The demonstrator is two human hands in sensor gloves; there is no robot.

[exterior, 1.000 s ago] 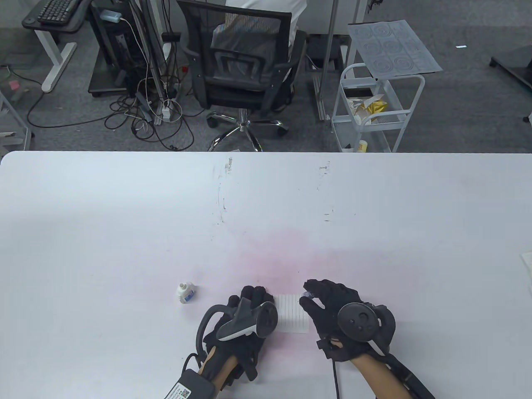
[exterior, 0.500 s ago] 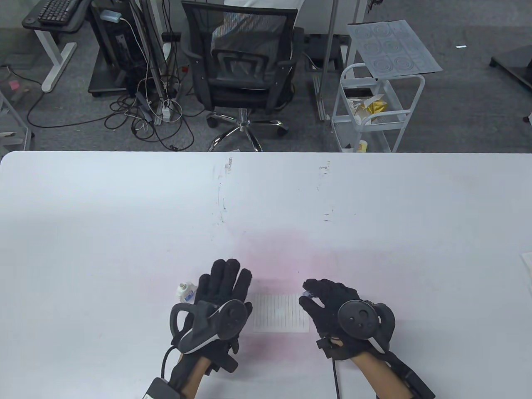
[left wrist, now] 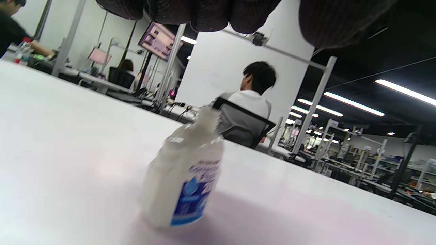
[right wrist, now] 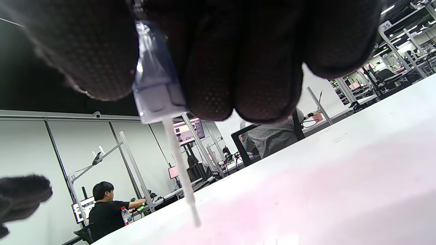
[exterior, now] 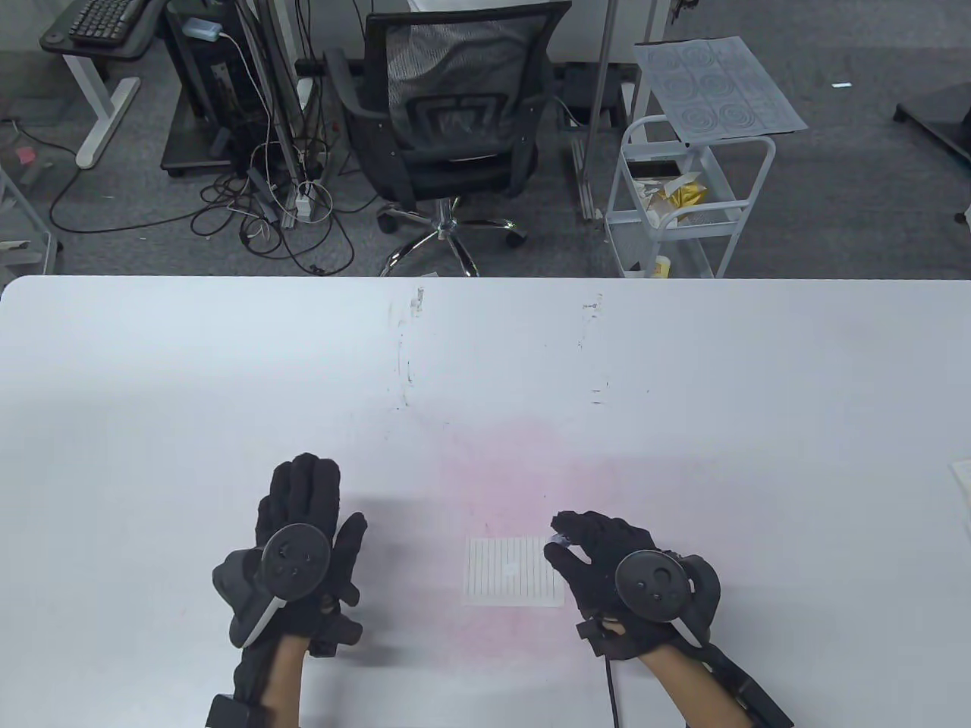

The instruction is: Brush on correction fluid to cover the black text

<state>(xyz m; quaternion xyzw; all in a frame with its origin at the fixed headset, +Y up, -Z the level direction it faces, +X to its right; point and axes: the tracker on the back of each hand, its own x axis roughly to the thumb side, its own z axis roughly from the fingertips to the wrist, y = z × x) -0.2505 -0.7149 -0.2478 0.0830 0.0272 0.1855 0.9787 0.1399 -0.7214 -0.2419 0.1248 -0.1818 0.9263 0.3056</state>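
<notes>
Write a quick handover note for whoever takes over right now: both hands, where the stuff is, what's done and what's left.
Right hand pinches the cap with its brush, tip hanging just over the table by the paper's right edge.
Left hand is open, fingers spread, over the uncapped bottle, which stands upright left of the paper; it holds nothing.
Lined paper lies flat with a white blot near its middle.
Done: no black text shows.
Left: probably brush back into the bottle.

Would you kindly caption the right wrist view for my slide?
Right hand pinches the clear brush cap, white applicator hanging over the table.
</notes>
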